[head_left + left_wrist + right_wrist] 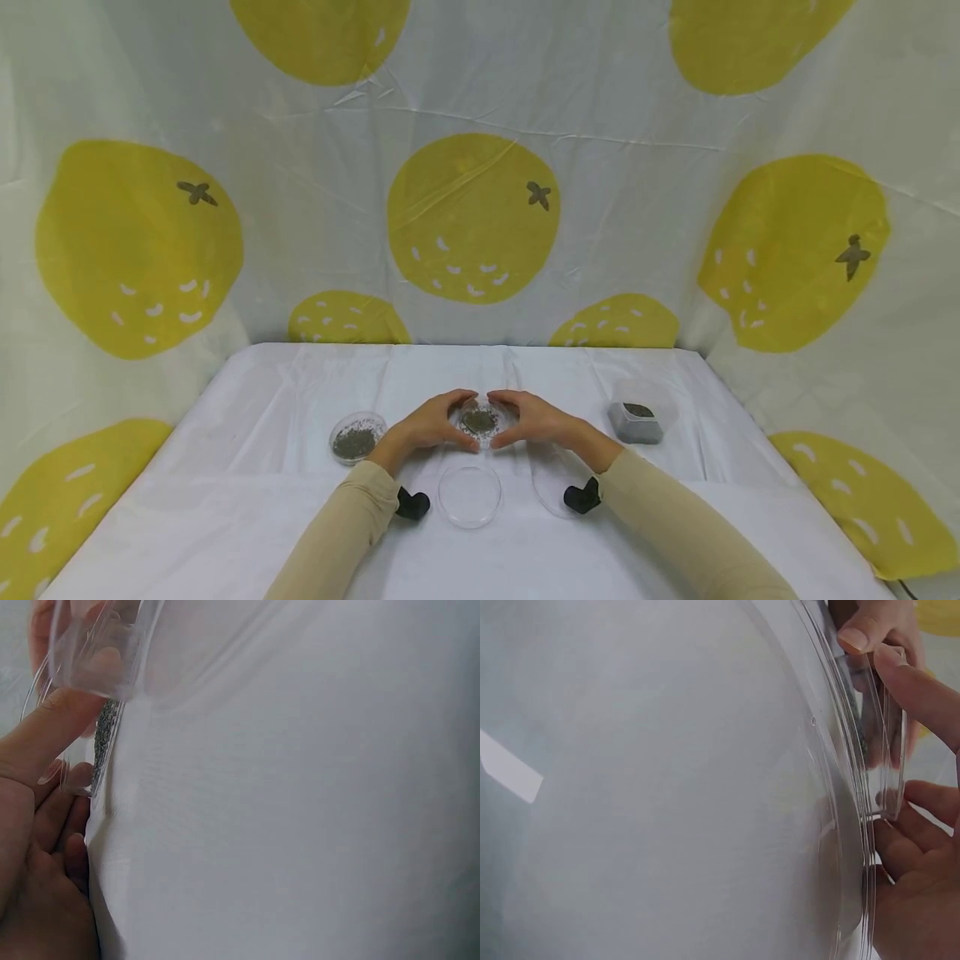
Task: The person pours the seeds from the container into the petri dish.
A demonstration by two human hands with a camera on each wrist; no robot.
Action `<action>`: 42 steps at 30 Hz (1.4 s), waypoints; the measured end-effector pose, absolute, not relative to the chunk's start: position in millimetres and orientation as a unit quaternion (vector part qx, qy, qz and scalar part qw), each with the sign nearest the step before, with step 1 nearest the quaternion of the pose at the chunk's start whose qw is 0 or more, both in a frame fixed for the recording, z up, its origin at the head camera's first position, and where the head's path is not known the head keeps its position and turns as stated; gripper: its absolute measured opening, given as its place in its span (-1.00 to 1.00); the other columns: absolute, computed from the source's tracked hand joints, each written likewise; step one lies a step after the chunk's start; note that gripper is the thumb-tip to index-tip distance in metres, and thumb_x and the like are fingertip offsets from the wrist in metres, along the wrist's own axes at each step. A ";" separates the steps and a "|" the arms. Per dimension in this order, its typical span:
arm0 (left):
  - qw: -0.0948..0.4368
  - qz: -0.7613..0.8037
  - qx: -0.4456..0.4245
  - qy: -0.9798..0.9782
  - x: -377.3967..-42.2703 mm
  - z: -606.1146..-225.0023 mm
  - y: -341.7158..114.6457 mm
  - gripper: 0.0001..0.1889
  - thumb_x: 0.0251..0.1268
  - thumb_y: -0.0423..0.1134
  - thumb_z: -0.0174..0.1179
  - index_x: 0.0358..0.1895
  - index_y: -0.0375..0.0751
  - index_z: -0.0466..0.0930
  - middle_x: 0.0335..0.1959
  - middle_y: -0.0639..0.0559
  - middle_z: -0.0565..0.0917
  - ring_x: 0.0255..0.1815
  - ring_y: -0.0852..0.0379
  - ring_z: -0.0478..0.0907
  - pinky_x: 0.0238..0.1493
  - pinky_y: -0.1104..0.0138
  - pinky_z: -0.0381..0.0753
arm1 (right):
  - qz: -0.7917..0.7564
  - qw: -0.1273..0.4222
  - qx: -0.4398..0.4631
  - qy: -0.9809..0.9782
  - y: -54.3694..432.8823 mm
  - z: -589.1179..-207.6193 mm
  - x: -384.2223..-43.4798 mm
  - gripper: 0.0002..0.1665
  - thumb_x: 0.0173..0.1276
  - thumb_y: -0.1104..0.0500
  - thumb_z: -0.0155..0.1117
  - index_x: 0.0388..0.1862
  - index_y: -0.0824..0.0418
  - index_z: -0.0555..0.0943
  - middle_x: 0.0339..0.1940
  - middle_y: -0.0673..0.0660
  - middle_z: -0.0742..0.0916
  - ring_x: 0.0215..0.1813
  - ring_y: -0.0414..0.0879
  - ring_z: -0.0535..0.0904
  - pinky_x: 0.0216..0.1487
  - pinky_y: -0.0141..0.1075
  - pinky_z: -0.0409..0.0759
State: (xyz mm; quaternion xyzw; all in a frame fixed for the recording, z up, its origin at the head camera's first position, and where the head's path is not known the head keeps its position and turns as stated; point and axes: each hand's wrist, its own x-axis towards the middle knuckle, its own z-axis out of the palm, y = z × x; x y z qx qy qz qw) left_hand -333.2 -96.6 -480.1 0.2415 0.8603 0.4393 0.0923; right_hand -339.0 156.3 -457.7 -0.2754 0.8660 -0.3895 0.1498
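Observation:
Both hands grip a round clear dish, likely a petri dish (891,761), from opposite sides at the middle of the table. Dark greenish granules (478,422) lie scattered inside it. My left hand (429,423) curves round its left side, thumb toward me and fingers behind. The right hand (543,420) mirrors it on the other side. In the left wrist view the thumb (56,724) presses the clear wall. Nearer me lies a round clear lid (470,525), and another clear lid (540,492) is partly hidden under the right forearm.
To the left stands a second clear dish (333,435) with dark granules. A grey see-through container (636,434), holding dark material, stands to the right. White cloth (292,508) covers the table, and a lemon-printed curtain (600,225) hangs behind it.

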 end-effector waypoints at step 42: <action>0.104 0.452 0.260 0.847 -335.0 -476.1 -99.9 0.07 -0.13 -0.21 0.71 0.55 -0.24 0.33 0.43 -0.13 0.47 0.46 -0.07 0.35 0.50 0.06 0.22 | -0.376 0.171 -0.276 0.868 151.1 -453.6 -335.5 0.23 0.08 0.03 0.73 0.63 0.19 0.24 0.59 0.16 0.35 0.58 0.08 0.20 0.54 0.06 0.15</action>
